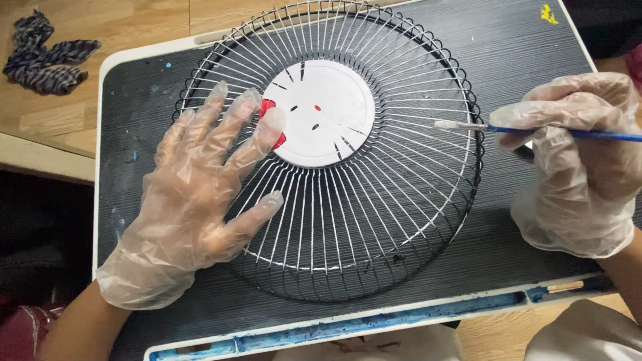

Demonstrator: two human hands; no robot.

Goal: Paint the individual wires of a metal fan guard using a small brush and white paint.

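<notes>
Left hand [194,200] lies flat, fingers splayed and released, on the fan grille [328,150] — right hand [578,160] pinches a paintbrush [535,130], bristles seemingly touching the wires.

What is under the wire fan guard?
Under the fan guard the dark striped tray shows between the wires. The white centre disc and the left hand cover what lies below them.

No pkgs, labels, signs or screens
</notes>
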